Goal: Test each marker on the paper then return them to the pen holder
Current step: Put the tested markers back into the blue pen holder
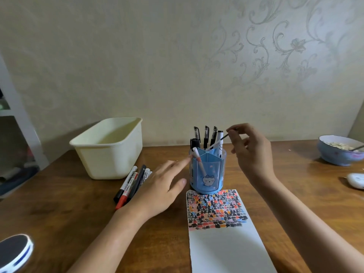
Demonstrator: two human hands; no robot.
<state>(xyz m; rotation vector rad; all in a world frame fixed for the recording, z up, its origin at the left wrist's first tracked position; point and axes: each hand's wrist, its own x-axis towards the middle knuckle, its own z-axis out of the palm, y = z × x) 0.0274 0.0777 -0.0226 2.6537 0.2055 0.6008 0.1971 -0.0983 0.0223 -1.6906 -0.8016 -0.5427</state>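
**Thin marker held at the holder's rim**

The right hand (250, 152) pinches the dark top end of a thin white marker (216, 143) between thumb and forefinger; the marker slants down to the left, its lower end inside the blue pen holder (208, 174). The left hand (161, 190) is relaxed with fingers straight, its forefinger reaching to the holder's left rim, just beside a white marker with an orange band (199, 161) that leans in the front compartment.

The holder is translucent blue plastic, split into compartments, with a small cartoon cat on its front. Several black-capped pens (205, 134) stand upright in its rear compartments. It stands on a brown wooden table (59, 213), touching the far edge of a white paper (226, 247) whose upper part is packed with short black, red, blue and pink strokes.

To the left of the holder, partly under the left hand, a bunch of markers (130, 184) lies on the table, with black and red caps toward the camera. Behind them sits a cream plastic bin (110, 150). A blue bowl (338, 150) stands at the far right
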